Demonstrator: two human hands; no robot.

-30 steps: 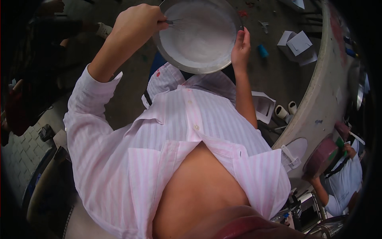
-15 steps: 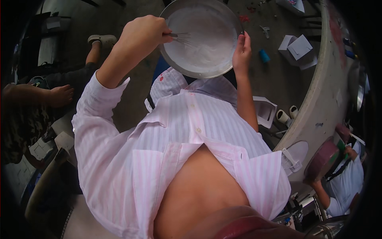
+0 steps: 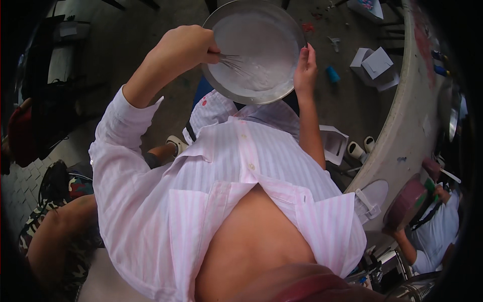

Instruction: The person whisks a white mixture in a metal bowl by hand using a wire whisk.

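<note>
A wide metal bowl (image 3: 257,97) rests above my lap, holding a pale pinkish-white liquid (image 3: 254,38) with ripples and some froth near its lower side. My left hand (image 3: 188,44) is closed around the handle of a wire whisk (image 3: 232,61) at the bowl's left rim. The whisk's wires dip into the liquid, and most of the handle is hidden in my fist. On the opposite side, my right hand (image 3: 305,73) grips the bowl's right rim, thumb up on the edge and fingers around the outside.
A curved pale table (image 3: 390,131) runs along my right. Across it, a person in a light shirt (image 3: 436,234) is beside a round maroon thing (image 3: 404,204). White folded boxes (image 3: 375,65) and a blue cup (image 3: 332,74) lie on the floor. Another person in camouflage clothing (image 3: 65,241) is close behind my left.
The whisk has moved slightly down in the liquid, and the bowl sits a little lower. The person on my left has moved back behind my left arm.
</note>
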